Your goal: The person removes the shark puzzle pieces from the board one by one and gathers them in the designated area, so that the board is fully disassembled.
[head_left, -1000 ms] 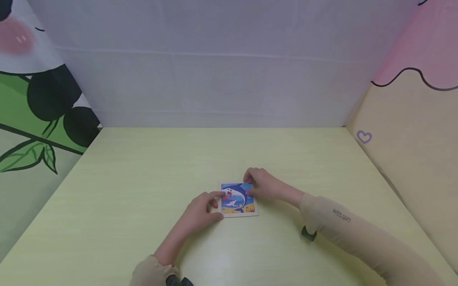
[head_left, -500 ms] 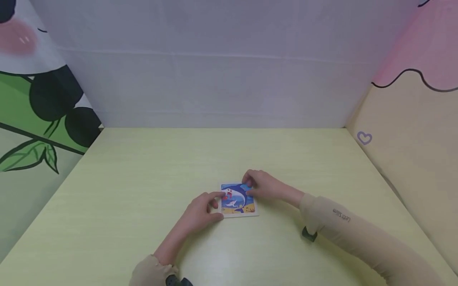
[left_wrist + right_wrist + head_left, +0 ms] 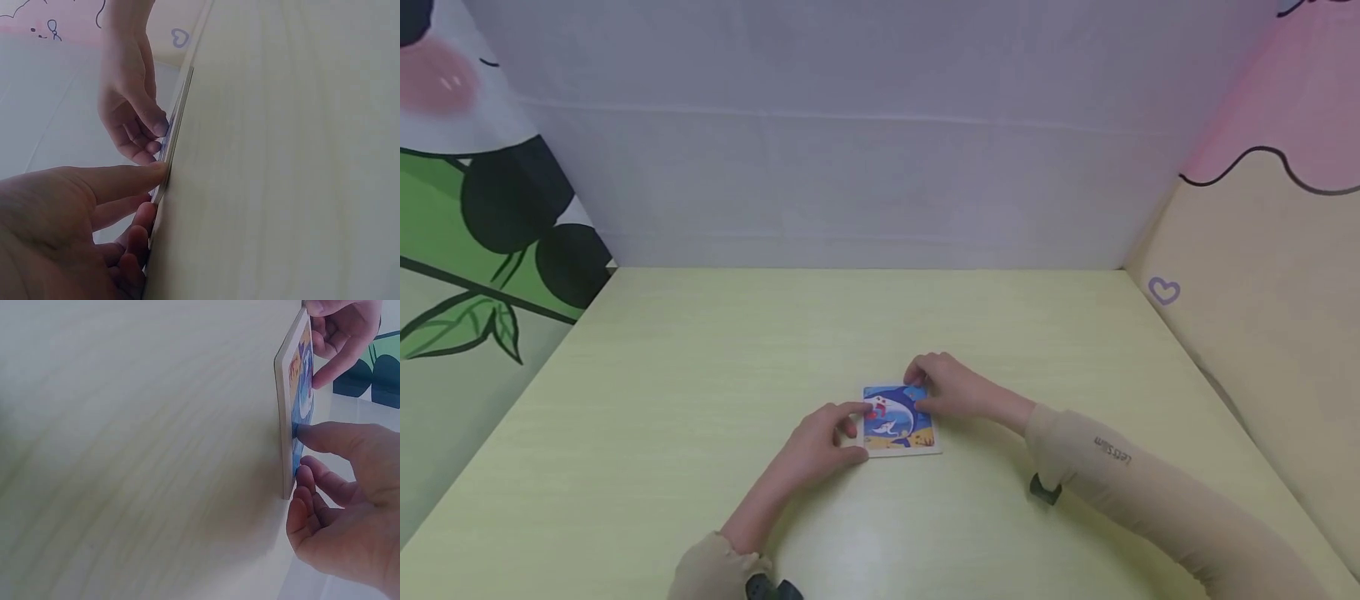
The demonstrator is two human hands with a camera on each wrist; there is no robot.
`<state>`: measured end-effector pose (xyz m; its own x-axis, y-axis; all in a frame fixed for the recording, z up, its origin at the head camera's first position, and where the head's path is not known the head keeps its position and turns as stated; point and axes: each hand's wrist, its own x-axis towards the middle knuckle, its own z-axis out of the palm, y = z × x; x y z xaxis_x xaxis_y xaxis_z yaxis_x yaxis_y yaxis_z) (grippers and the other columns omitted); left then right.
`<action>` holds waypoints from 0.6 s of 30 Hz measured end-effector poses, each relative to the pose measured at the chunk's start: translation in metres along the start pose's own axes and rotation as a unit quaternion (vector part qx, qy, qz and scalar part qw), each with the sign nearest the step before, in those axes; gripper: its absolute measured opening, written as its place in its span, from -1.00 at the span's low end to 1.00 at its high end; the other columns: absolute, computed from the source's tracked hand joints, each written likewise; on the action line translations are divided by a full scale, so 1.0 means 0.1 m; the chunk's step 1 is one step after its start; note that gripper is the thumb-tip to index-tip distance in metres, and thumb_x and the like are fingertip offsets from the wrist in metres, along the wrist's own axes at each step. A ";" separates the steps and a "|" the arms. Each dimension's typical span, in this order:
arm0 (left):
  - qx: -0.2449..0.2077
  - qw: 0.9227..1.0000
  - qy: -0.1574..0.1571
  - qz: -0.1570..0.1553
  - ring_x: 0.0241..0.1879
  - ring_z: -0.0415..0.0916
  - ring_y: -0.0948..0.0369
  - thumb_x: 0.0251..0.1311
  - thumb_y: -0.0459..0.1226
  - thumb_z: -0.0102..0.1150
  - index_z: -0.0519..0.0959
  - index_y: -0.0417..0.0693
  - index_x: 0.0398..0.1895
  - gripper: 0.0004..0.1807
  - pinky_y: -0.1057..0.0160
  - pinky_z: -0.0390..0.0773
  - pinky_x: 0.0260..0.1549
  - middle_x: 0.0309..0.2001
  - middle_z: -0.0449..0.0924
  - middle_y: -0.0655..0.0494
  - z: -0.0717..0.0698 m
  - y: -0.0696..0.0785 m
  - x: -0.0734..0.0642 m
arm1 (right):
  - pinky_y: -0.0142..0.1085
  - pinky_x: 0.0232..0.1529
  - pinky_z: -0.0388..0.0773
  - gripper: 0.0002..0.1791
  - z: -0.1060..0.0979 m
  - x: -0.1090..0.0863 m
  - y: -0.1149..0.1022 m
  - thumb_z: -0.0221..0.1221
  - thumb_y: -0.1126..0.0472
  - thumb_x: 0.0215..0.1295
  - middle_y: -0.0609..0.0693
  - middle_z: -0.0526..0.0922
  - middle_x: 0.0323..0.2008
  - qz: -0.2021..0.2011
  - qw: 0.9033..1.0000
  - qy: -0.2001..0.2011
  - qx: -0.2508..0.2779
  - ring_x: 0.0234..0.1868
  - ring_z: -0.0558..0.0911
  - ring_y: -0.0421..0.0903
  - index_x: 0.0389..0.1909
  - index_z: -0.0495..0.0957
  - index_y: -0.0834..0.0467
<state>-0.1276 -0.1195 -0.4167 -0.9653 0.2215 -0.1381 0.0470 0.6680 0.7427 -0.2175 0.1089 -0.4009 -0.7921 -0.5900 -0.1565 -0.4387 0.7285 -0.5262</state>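
A small square wooden picture board point(image 3: 891, 429) with a light rim lies flat on the table; its picture shows a blue-and-white sea animal over yellow sand. My left hand point(image 3: 822, 439) holds its left side, the thumb at the near left corner and the index finger reaching onto the picture. From the far right, my right hand point(image 3: 957, 389) grips the opposite corner. In the right wrist view, the right thumb point(image 3: 331, 437) presses on the blue part of the picture, while the other fingers curl at the edge. The left wrist view shows the board point(image 3: 181, 106) edge-on.
The pale yellow table point(image 3: 700, 350) reaches back to a white cloth wall point(image 3: 865, 183). Painted panels stand at both sides, a panda panel point(image 3: 512, 200) on the left and a beige and pink one point(image 3: 1262, 275) on the right. Dark wrist straps point(image 3: 1046, 489) show at the cuffs.
The right hand's fingers have shifted slightly left along the far edge of the board. The left hand and the board have stayed in place.
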 end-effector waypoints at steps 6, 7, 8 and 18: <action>0.001 1.000 0.000 -0.003 -0.37 0.33 0.22 0.02 -0.34 0.44 0.55 0.03 0.23 -0.38 0.33 0.34 -0.37 -0.30 0.50 0.15 0.01 -0.01 0.01 | -0.15 0.10 0.47 -0.63 0.00 0.02 0.02 0.34 0.25 0.19 -0.02 0.61 -0.14 0.001 1.000 -0.012 0.007 -0.06 0.50 -0.11 0.02 0.54 0.14; 0.000 1.000 0.001 -0.003 -0.37 0.33 0.22 0.02 -0.34 0.44 0.55 0.03 0.23 -0.38 0.33 0.34 -0.37 -0.30 0.49 0.15 0.01 -0.01 0.01 | -0.15 0.09 0.47 -0.64 0.00 0.02 0.02 0.33 0.25 0.19 -0.02 0.60 -0.16 0.002 1.000 -0.013 0.008 -0.07 0.50 -0.11 0.01 0.55 0.14; 0.001 1.000 0.001 -0.003 -0.36 0.33 0.22 0.02 -0.34 0.44 0.55 0.03 0.23 -0.39 0.32 0.34 -0.37 -0.30 0.49 0.15 0.02 -0.01 0.01 | -0.15 0.09 0.47 -0.64 0.00 0.03 0.02 0.33 0.25 0.19 -0.03 0.60 -0.17 0.002 1.000 -0.013 0.010 -0.08 0.49 -0.11 0.01 0.55 0.14; 0.003 1.000 0.003 0.000 -0.36 0.33 0.22 0.01 -0.35 0.44 0.55 0.02 0.22 -0.39 0.33 0.34 -0.37 -0.31 0.49 0.14 0.02 -0.02 0.01 | -0.14 0.15 0.48 -0.63 0.00 0.03 0.01 0.36 0.24 0.18 0.01 0.62 -0.08 0.000 1.000 0.001 -0.010 0.01 0.51 -0.07 0.01 0.55 0.15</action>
<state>-0.1277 -0.1191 -0.4192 -0.9671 0.2162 -0.1341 0.0480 0.6726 0.7385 -0.2200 0.1081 -0.4025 -0.7926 -0.5896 -0.1552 -0.4470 0.7351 -0.5097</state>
